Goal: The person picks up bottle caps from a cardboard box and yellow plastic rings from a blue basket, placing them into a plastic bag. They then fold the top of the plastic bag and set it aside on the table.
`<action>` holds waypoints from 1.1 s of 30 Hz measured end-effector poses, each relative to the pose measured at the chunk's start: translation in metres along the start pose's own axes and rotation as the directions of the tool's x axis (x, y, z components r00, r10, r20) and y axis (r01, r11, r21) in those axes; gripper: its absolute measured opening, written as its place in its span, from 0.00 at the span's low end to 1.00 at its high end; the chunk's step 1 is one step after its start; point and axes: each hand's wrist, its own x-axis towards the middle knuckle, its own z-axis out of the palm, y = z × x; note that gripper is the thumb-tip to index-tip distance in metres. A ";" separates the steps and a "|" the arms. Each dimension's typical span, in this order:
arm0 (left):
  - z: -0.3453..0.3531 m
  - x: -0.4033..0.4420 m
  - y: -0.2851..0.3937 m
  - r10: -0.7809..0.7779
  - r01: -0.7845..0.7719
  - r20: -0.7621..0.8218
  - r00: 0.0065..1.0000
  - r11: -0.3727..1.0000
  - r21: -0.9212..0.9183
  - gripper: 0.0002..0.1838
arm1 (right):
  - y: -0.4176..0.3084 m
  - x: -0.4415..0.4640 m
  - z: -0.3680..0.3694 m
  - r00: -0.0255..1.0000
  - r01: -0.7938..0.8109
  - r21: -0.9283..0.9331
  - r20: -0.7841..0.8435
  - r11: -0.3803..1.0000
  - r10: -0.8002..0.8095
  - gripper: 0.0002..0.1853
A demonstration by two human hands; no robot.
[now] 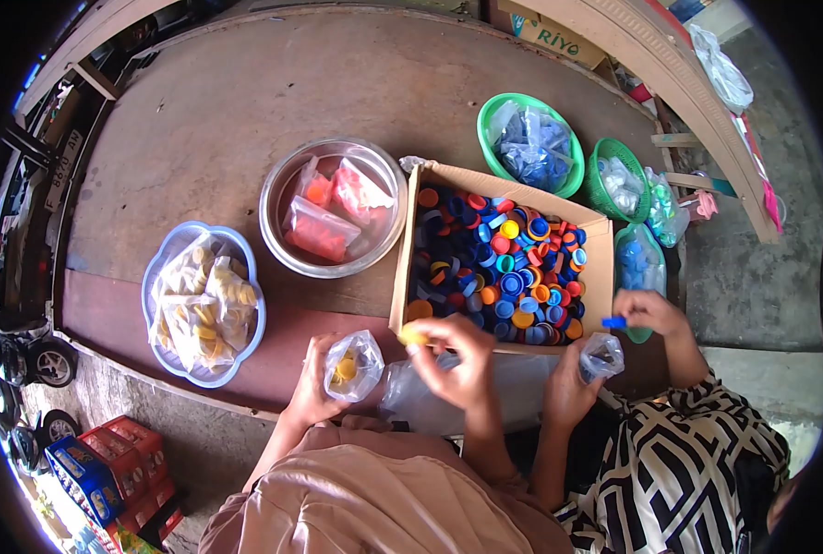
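Observation:
My left hand [312, 380] is wrapped round a clear plastic bag [363, 358], its mouth open upward. Yellow bottle caps [345, 370] lie inside that bag. Between the fingertips of my right hand [460, 362] is a yellow bottle cap [417, 334], held just off the near left corner of a cardboard box [506, 190]. Many mixed bottle caps [513, 268], mostly blue, red, orange and yellow, fill the box. A clear plastic sheet or bag [425, 392] lies at the table edge, partly behind my right hand.
At my right, a co-worker's hands hold a clear bag [602, 355] and a blue cap [613, 322]. A blue basin [258, 319] contains bagged yellow caps; a metal bowl [273, 217], bagged red ones. Green baskets [575, 185] with bags stand beyond the box. Crates [120, 471] stand lower left.

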 end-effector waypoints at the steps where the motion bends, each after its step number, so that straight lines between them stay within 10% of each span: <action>1: 0.000 0.001 0.001 0.007 -0.007 -0.004 1.000 1.000 -0.002 0.45 | -0.003 -0.002 0.010 0.991 0.076 0.021 0.105 0.997 -0.078 0.16; 4: -0.001 0.001 0.008 -0.014 0.013 -0.012 1.000 0.997 -0.071 0.44 | -0.010 -0.005 0.030 0.910 0.156 -0.020 0.391 0.987 -0.136 0.19; 9: -0.006 -0.002 0.012 0.048 -0.048 -0.027 0.998 0.999 0.012 0.45 | 0.020 0.011 -0.016 0.998 -0.060 -0.258 -0.031 0.964 0.053 0.15; 12: -0.007 -0.007 0.014 0.047 -0.046 -0.011 0.999 0.998 0.044 0.45 | 0.059 0.008 -0.059 0.889 -0.412 -0.572 -0.083 0.710 0.449 0.09; 16: -0.012 -0.012 0.023 0.063 -0.064 0.016 0.998 0.993 0.097 0.44 | 0.090 0.002 -0.068 0.700 -0.411 -0.791 0.046 0.454 0.713 0.09; 33: -0.020 -0.013 0.042 0.021 -0.026 0.043 0.999 0.993 0.119 0.43 | 0.113 0.000 -0.079 0.784 -0.615 -0.427 -0.240 0.663 0.572 0.14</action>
